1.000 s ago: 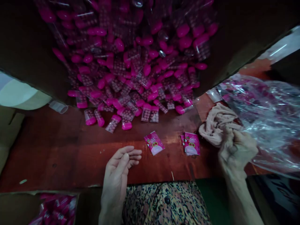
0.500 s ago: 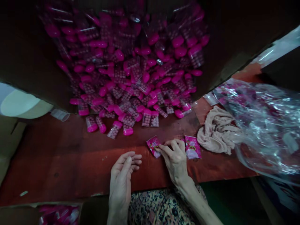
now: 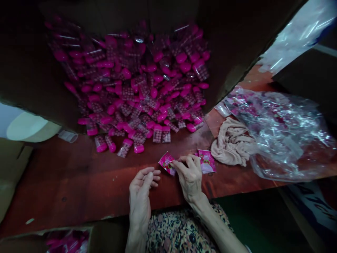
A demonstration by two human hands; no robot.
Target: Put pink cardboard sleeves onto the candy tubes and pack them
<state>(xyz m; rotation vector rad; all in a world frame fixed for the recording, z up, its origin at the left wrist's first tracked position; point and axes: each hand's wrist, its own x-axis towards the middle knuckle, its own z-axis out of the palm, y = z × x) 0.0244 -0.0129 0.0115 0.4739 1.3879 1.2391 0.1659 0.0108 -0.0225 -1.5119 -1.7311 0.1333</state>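
Note:
My right hand [image 3: 190, 175] is closed, thumb and fingers pinching the edge of a small pink printed label [image 3: 166, 163], flat and glossy, tilted just off the table. To its left my left hand [image 3: 143, 188] is open, palm turned inward, fingers slightly curled with nothing in them. More pink printed labels [image 3: 207, 161] lie beside the right hand, partly covered by it. Ahead of both hands, small clear candy boxes [image 3: 124, 147] with pink caps and round pink candies lie loose at the front of a large heap [image 3: 142, 102].
A dark cardboard box [image 3: 226, 73] lies on its side around the heap. On the right are a crumpled beige cloth [image 3: 231, 142] and a clear plastic bag [image 3: 286, 140] with pink items. A pale bowl [image 3: 31, 128] and a clear cup [image 3: 67, 136] stand left on the red table [image 3: 86, 182].
The view has swung a little to the right. My right hand still pinches the label, and my left hand has come slightly closer to it.

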